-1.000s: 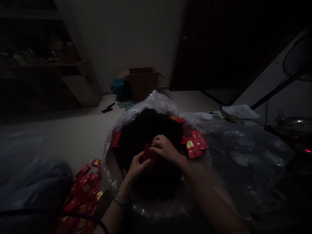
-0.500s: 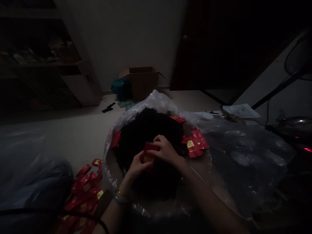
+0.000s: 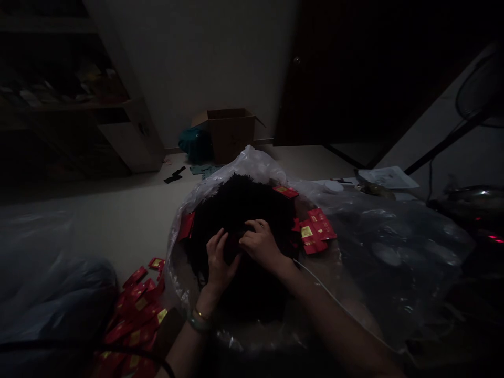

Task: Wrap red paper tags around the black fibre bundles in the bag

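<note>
A heap of dark loose leaves [image 3: 240, 202] fills a round basin lined with a clear plastic bag [image 3: 252, 157]. Both my hands rest on top of the heap, close together. My left hand [image 3: 216, 257] is cupped, fingers pointing up, against a small dim red packet [image 3: 233, 245]. My right hand [image 3: 260, 244] pinches the same packet from the right; most of it is hidden in the dark. Several red and gold packets [image 3: 315, 231] lie on the bag's right rim. One red packet [image 3: 187, 224] leans on the left rim.
A pile of red packets [image 3: 134, 310] lies on the floor at lower left. A cardboard box [image 3: 228, 131] and a shelf unit [image 3: 126, 126] stand by the far wall. Papers [image 3: 388, 178] and a fan [image 3: 480, 94] are at the right. A thin white cord [image 3: 334, 299] runs along my right arm.
The red packet, held up and plainly visible between my hands, has sunk low against the dark leaves. My left fingers have straightened upward.
</note>
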`<state>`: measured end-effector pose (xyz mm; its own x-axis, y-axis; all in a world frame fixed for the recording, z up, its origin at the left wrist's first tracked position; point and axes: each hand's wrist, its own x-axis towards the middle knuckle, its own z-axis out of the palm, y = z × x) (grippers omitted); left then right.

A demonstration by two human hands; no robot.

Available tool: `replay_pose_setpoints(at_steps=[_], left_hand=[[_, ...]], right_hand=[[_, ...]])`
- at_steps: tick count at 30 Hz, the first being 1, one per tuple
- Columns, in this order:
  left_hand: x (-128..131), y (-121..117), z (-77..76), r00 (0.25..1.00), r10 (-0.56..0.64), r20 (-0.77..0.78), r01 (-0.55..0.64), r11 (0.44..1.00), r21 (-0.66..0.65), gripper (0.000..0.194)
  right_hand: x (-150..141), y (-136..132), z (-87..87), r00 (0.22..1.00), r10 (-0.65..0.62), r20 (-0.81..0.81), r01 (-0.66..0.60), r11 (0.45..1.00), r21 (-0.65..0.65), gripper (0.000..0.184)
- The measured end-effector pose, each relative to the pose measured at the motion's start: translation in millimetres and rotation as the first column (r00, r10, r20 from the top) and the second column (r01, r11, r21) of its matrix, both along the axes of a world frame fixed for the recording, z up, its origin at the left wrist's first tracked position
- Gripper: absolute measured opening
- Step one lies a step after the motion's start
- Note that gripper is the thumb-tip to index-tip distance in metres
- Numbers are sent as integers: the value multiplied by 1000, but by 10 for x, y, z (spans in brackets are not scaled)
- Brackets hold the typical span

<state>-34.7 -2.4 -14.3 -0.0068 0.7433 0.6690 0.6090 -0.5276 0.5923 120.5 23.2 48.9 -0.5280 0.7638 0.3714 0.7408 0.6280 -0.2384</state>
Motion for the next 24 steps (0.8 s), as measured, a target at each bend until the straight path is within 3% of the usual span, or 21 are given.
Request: replay_pose_setpoints(at_steps=[3, 8, 11, 14, 17, 19, 21, 24], left_hand=[[11, -10, 19, 988, 0, -156, 11, 998, 66, 38], [1, -31, 1, 986, 5, -169, 5, 998, 60, 27], [-43, -41, -21, 980, 20, -198, -9, 998, 57, 19], [-77, -40, -30, 981, 48, -189, -34, 996, 77, 15], [-79, -32, -30, 990, 59, -130, -46, 994, 103, 17], [-70, -29, -28, 994, 52, -100, -42, 994, 101, 17], [-62, -28, -24, 995, 50, -92, -42, 995, 91, 16], [-62, -31, -9, 994, 39, -99, -30, 995, 98, 17]], right_hand=[[-27, -36, 2, 992, 84, 99, -83, 996, -14, 14], [32, -86, 94, 987, 127, 102, -116, 988, -104, 9], [87, -77, 113, 991, 133, 15, -129, 979, -159, 18], [159, -11, 28, 966, 137, -221, -180, 965, -191, 14], [234, 131, -172, 842, -105, -529, -39, 966, -255, 22], [247, 243, -331, 787, -277, -551, 106, 941, -322, 27], [203, 342, -463, 862, -249, -441, 95, 935, -342, 36], [36, 463, -538, 970, -40, -239, -32, 957, -288, 63]])
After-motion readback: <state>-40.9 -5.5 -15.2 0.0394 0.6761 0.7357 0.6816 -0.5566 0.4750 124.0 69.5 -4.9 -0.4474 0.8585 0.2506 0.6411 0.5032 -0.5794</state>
